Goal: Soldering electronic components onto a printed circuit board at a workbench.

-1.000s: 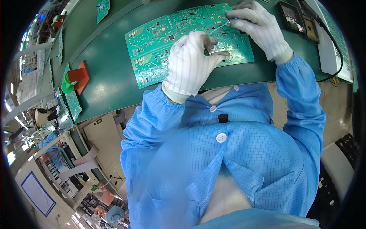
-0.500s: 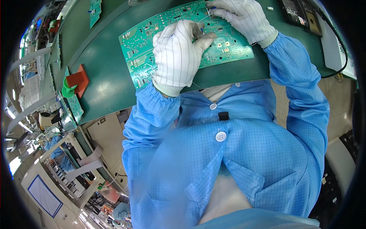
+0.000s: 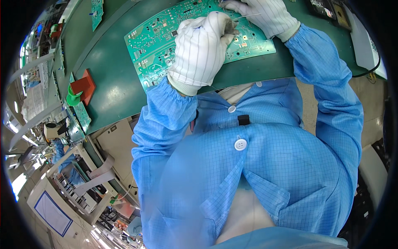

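Observation:
A large green circuit board point(image 3: 161, 45) lies on the table in front of me, covered with small parts. My left hand point(image 3: 199, 52), in a white striped glove with dark grey fingertips, is closed over the board's middle. From its fingertips a thin silvery wire point(image 3: 248, 16) sticks out to the right, passing in front of my right hand. My right hand point(image 3: 267, 16), also gloved, rests over the board's far right part. Its fingers are bent together near the far edge; what they pinch, if anything, is too small to make out.
A red block point(image 3: 85, 86) and a green roll-like piece point(image 3: 74, 98) stand on the table point(image 3: 110, 87) at the left. Another narrow board point(image 3: 97, 14) lies at the far left. At the far right are a dark box point(image 3: 322, 8) and a black cable point(image 3: 369, 73).
My left hand has moved slightly right and away from me across the board. The wire now points right from its fingertips. My right hand has shifted slightly left and away; the view has tilted slightly.

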Action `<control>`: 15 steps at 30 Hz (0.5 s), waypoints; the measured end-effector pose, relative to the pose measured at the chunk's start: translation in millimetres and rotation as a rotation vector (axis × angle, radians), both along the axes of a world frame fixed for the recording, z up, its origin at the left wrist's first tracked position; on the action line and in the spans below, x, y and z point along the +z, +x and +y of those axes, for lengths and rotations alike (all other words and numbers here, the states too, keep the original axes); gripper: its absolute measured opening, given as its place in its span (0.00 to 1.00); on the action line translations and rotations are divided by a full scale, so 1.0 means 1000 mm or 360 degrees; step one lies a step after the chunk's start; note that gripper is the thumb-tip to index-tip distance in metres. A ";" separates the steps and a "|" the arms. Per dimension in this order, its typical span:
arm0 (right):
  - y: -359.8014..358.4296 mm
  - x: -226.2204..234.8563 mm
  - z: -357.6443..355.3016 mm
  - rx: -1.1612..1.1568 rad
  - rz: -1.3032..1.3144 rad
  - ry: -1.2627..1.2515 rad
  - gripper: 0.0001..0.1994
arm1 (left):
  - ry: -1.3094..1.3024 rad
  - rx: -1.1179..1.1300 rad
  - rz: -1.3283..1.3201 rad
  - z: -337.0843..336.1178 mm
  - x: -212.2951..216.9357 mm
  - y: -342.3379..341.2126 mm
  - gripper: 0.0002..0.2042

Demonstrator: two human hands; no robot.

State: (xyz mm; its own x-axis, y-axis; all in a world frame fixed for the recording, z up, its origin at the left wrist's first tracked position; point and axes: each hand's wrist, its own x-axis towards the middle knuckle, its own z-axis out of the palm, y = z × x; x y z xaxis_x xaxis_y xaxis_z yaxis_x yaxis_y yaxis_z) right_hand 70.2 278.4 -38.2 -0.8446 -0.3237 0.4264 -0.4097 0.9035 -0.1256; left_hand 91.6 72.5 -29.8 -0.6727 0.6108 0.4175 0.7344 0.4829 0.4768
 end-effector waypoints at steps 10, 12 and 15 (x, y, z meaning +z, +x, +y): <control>0.046 0.019 0.029 -0.0252 0.0253 -0.1288 0.15 | -0.0073 -0.0128 0.0126 0.005 -0.005 0.002 0.13; 0.069 0.043 0.034 -0.0893 -0.0012 -0.1970 0.14 | -0.0062 -0.0166 0.0153 0.004 -0.007 0.000 0.13; 0.081 0.025 0.095 -0.0935 0.0083 -0.2267 0.28 | -0.0031 -0.0210 0.0133 0.006 -0.013 -0.002 0.12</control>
State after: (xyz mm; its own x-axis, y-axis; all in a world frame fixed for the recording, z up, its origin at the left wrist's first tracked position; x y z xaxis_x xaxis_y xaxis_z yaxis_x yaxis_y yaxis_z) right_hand 151.5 373.7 -13.1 -0.6779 0.7261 0.1151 -0.0818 0.0811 -0.9933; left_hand 89.9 78.6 -42.4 -0.5494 0.7003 0.4558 0.8289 0.3882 0.4027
